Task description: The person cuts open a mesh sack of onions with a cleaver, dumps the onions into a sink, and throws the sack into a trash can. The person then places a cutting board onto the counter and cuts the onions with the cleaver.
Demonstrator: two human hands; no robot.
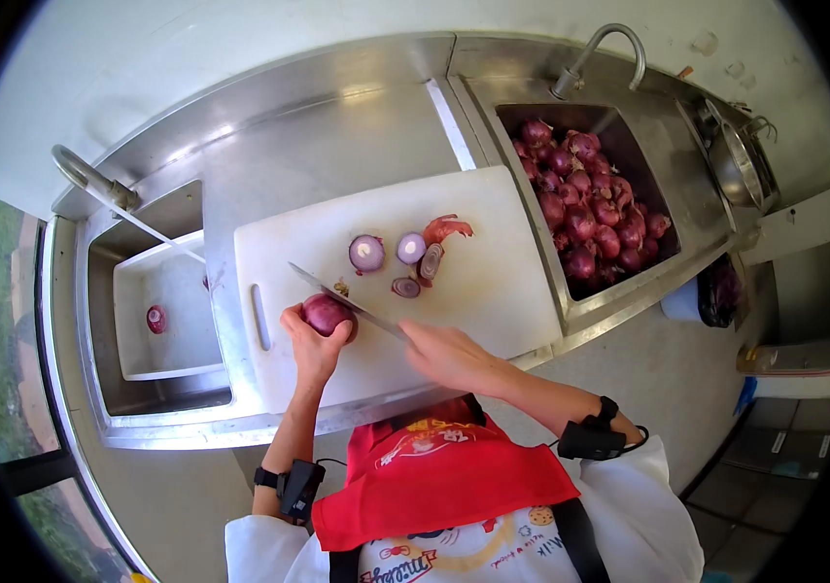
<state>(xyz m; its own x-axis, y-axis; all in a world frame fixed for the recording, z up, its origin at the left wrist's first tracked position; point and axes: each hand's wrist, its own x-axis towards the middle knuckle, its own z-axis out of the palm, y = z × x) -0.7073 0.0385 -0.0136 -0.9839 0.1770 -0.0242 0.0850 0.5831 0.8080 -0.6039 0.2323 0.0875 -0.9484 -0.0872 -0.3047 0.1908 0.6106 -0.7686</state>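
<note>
On the white cutting board [473, 321], my left hand [313, 348] is closed around a red onion [326, 315], holding it near the board's left side. My right hand [439, 355] grips the handle of a kitchen knife [357, 309]. The blade runs along the far side of the onion, touching or very close to its top end. Farther up the board lie two cut onion pieces [366, 254] with pale rings, some smaller end slices [405, 287] and a strip of reddish skin [446, 228].
The right sink [663, 185] holds a heap of red onions [585, 209] beneath a curved faucet [609, 39]. In the left sink [104, 291], a white tub [143, 361] contains a red onion [155, 319]. Metal bowls [734, 170] stand at the far right.
</note>
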